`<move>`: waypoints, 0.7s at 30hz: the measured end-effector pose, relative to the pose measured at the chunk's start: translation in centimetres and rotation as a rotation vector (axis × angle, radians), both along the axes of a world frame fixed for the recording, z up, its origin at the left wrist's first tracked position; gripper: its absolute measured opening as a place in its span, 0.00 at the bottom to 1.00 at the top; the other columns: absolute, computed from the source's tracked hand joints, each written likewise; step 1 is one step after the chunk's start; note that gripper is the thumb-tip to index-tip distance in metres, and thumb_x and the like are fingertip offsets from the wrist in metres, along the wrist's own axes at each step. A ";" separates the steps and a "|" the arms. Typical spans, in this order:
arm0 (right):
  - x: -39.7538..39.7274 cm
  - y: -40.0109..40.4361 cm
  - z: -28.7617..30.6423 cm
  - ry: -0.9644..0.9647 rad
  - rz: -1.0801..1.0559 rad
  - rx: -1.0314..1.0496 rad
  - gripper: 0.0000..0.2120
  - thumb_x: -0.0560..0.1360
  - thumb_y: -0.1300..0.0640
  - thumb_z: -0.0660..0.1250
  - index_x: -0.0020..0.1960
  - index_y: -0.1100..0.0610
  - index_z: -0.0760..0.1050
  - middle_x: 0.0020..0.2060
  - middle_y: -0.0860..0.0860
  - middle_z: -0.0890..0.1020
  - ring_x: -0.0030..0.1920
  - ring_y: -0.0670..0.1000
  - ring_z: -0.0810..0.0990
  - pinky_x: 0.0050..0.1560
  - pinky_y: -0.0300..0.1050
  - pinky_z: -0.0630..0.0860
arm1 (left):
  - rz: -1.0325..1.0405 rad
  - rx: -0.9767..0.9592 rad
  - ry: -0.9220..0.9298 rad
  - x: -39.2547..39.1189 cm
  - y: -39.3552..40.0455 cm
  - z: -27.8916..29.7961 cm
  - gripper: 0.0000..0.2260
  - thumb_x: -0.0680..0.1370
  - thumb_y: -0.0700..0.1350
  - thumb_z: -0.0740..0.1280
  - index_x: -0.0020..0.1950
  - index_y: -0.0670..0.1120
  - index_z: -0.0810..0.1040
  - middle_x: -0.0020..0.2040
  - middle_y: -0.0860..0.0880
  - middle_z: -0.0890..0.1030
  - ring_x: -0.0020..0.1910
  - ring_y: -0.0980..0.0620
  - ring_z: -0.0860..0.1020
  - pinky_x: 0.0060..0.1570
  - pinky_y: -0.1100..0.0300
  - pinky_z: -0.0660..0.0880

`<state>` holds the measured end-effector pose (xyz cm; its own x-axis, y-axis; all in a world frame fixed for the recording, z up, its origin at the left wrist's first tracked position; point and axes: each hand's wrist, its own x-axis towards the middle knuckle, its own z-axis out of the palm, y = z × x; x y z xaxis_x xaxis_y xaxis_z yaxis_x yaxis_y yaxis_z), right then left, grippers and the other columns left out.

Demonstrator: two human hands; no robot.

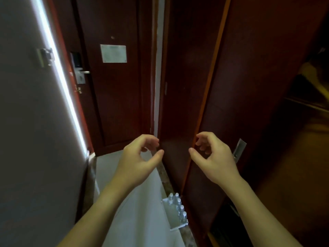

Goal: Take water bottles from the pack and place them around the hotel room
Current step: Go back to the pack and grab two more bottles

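Dark wooden doors hem in a narrow entryway; both the left hand (142,155) and right hand (211,154) hover empty, fingers loosely curled. Low on the floor against the wardrobe door (231,104) stands the bottle pack (175,211), easily kicked over in such gloom

Two bare forearms rising from the lower frame, no sleeves, left hand (138,158) and right hand (214,157) ungloved, no rings, watch or bands, short plain nails on the fingers (199,142)
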<state>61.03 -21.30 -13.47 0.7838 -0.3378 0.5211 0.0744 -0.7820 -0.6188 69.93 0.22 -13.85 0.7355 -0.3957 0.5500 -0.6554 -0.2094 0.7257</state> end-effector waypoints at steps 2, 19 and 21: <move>3.0 -0.7 -0.5 -0.005 -0.047 0.007 0.19 0.69 0.43 0.70 0.58 0.45 0.73 0.44 0.39 0.79 0.46 0.41 0.79 0.47 0.45 0.78 | -0.059 0.013 0.028 4.1 -1.5 -0.5 0.09 0.72 0.48 0.71 0.51 0.53 0.79 0.46 0.57 0.81 0.49 0.54 0.80 0.49 0.59 0.77; 19.6 -13.9 -12.3 0.082 -0.359 0.290 0.21 0.66 0.40 0.68 0.57 0.46 0.75 0.43 0.42 0.80 0.44 0.45 0.80 0.47 0.52 0.79 | -0.348 0.192 0.263 24.6 -17.8 -11.7 0.16 0.70 0.50 0.71 0.57 0.49 0.77 0.49 0.57 0.81 0.47 0.53 0.81 0.49 0.64 0.76; 21.3 -15.6 -13.8 0.098 -0.397 0.325 0.21 0.65 0.40 0.67 0.56 0.45 0.75 0.43 0.42 0.81 0.44 0.45 0.80 0.47 0.51 0.79 | -0.359 0.216 0.273 26.4 -19.7 -13.0 0.16 0.71 0.49 0.71 0.58 0.50 0.77 0.50 0.59 0.81 0.49 0.55 0.81 0.49 0.64 0.75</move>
